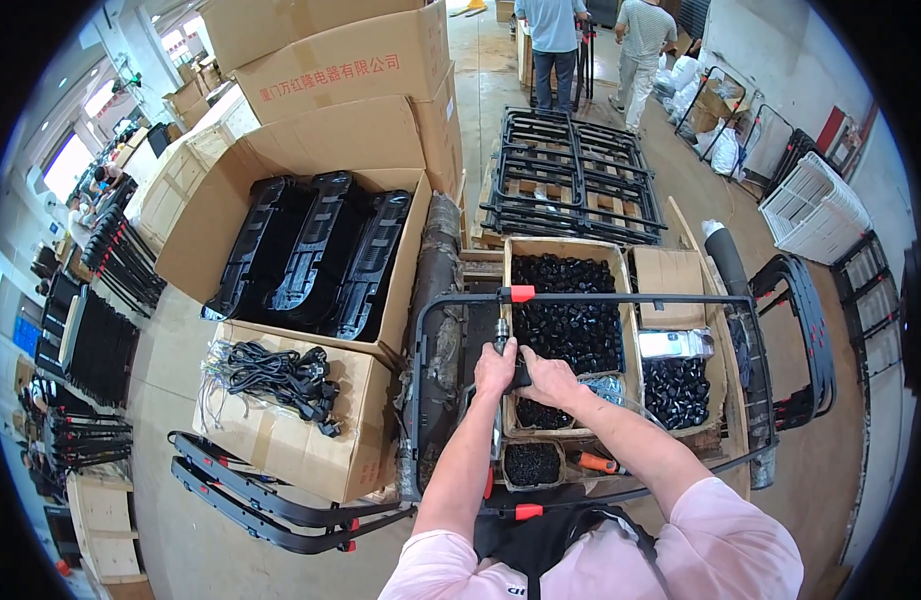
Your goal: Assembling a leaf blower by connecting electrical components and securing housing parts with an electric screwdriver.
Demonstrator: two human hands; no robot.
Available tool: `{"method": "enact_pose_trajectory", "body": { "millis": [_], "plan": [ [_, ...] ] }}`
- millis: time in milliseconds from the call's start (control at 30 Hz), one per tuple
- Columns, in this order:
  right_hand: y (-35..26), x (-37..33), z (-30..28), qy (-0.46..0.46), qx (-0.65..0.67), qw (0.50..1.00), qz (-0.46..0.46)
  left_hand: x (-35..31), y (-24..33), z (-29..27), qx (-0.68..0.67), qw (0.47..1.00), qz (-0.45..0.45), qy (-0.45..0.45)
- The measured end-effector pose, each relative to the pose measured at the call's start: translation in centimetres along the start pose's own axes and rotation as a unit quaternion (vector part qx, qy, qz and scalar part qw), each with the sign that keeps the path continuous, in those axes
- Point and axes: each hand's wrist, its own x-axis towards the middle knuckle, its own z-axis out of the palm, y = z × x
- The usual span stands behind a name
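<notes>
My left hand (495,370) is closed around a power screwdriver (502,332), whose metal nose points away from me. Against its dark grip my right hand (551,380) is closed too; the fingers of both hands partly hide the tool. A black tubular frame (631,298) with red clips lies around my hands and forearms, its far bar just beyond the tool's nose. Under my hands stands a wooden box (509,262) of small black plastic parts (569,315). Near my body sit a small tray of black screws (532,464) and an orange-handled tool (597,462).
An open carton (191,245) of black moulded housings (306,245) stands at left, behind black cables (281,375) on another carton (366,430). Curved black frames (271,510) jut out lower left. Stacked frames (576,175) lie ahead on a pallet; two people (553,35) stand beyond.
</notes>
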Motion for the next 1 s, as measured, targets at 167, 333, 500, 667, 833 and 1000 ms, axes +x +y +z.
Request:
{"method": "enact_pose_trajectory", "body": {
  "millis": [167, 333, 500, 667, 833, 1000],
  "plan": [
    [0.1, 0.3, 0.0, -0.006, -0.003, 1.000, 0.005, -0.1, 0.6, -0.3, 0.026, 1.000, -0.003, 0.006],
    [0.1, 0.5, -0.2, -0.014, 0.019, 1.000, 0.020, -0.1, 1.3, -0.4, 0.046, 0.999, -0.006, 0.009],
    [-0.2, 0.9, -0.8, -0.023, 0.013, 0.999, 0.028, 0.1, 1.7, -0.6, 0.046, 0.999, -0.017, 0.002],
    [-1.0, 0.9, -2.1, -0.010, -0.002, 1.000, 0.027, 0.5, 2.0, -0.5, 0.038, 0.999, -0.018, 0.002],
    [0.1, 0.8, -0.6, 0.015, 0.008, 1.000, -0.021, 1.0, 1.6, 0.0, 0.037, 0.999, -0.020, -0.001],
    [-0.8, 0.0, 0.4, 0.039, 0.055, 0.998, 0.001, 0.6, 0.9, 0.0, 0.046, 0.999, -0.001, 0.005]
  ]
}}
